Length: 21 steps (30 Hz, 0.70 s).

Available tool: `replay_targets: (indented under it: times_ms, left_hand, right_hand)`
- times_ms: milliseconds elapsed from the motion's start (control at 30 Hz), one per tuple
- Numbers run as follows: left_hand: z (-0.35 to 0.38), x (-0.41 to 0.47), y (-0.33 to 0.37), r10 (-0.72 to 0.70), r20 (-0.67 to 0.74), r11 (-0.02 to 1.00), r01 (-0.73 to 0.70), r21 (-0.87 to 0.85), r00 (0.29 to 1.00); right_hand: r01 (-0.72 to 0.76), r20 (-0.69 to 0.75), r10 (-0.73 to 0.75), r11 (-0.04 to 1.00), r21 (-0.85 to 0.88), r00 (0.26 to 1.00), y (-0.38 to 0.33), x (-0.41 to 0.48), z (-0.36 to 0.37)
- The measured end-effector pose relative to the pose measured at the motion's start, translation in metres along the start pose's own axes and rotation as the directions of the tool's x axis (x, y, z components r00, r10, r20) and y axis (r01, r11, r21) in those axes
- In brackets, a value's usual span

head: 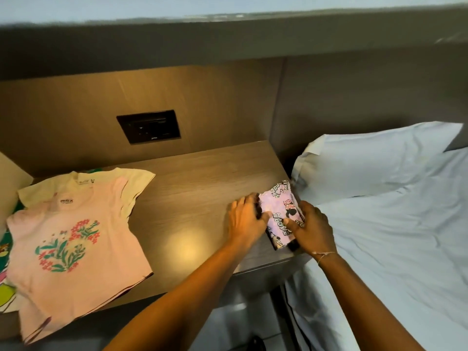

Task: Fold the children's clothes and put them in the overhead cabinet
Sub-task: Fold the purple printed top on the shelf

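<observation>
Folded purple cartoon-print garment (281, 214) lies at the right end of the wooden counter (197, 178), close to the edge nearest the bed. Both hands are on it: the left hand (247, 219) lies flat with fingers spread against its left side, thumb reaching onto the cloth, and the right hand (312, 228) cups its right side, thumb pressed on top and fingers curled round the edge. Neither hand lifts it; the bundle rests on the wood. A thin string bracelet (325, 255) circles the right wrist. Well apart, at the counter's left end, a pink T-shirt (76, 249) with a red and green flower print lies spread flat, its hem hanging over the front edge, on top of a pale yellow shirt (131, 183) whose sleeves and collar show behind it. More coloured cloth (5, 274) peeks out at the far left. The counter's grain shows a bright spot of reflected light near the middle. A dark socket panel (149, 126) is set in the wooden back wall above. Just beside the counter on the right is a bed with a white sheet (395, 249) and a white pillow (367, 160) against a grey headboard wall (354, 92).
</observation>
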<state>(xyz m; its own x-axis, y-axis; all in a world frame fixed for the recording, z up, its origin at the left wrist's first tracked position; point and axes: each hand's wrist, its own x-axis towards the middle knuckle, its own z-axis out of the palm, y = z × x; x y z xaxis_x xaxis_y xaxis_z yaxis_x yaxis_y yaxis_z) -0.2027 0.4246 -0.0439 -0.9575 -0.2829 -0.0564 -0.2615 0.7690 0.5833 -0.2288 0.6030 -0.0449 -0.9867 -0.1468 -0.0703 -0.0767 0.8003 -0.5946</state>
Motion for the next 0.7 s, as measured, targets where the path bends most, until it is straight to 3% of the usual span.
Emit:
replay_targets:
  times_ms: [67,133,233,333,433,533,633,700]
  left_hand:
    - [0.004,-0.008,-0.016,0.196,-0.002,0.974,-0.194,0.115,0.981]
    - [0.013,-0.01,-0.031,0.326,0.152,0.916,-0.352,0.195,0.933]
    - [0.016,-0.003,-0.039,0.341,0.273,0.873,-0.411,0.264,0.9]
    - [0.004,-0.002,-0.039,0.337,0.278,0.867,-0.412,0.282,0.9]
    - [-0.019,-0.023,-0.061,0.269,0.1,0.916,-0.287,0.279,0.958]
    - [-0.058,-0.065,-0.114,0.064,-0.173,0.949,-0.006,0.315,0.983]
    - [-0.092,-0.111,-0.176,-0.196,-0.281,0.925,0.272,0.266,0.94]
    - [-0.11,-0.138,-0.211,-0.269,-0.274,0.907,0.339,0.249,0.923]
  right_hand:
    - [0.135,0.016,-0.135,0.989,-0.064,0.991,0.007,0.004,0.002]
    - [0.222,0.149,-0.198,0.962,-0.16,0.969,0.012,0.005,0.01]
    - [0.256,0.225,-0.202,0.935,-0.245,0.953,0.018,0.002,0.026]
    - [0.23,0.276,-0.14,0.917,-0.326,0.951,0.012,0.005,0.021]
    - [0.246,0.199,-0.181,0.89,-0.384,0.963,-0.012,0.004,0.02]
    - [0.401,0.137,-0.383,0.906,-0.137,0.914,-0.075,-0.003,0.041]
    - [0.555,0.274,-0.522,0.83,-0.054,0.807,-0.151,0.003,0.089]
    - [0.677,0.382,-0.614,0.735,-0.043,0.691,-0.208,0.012,0.127]
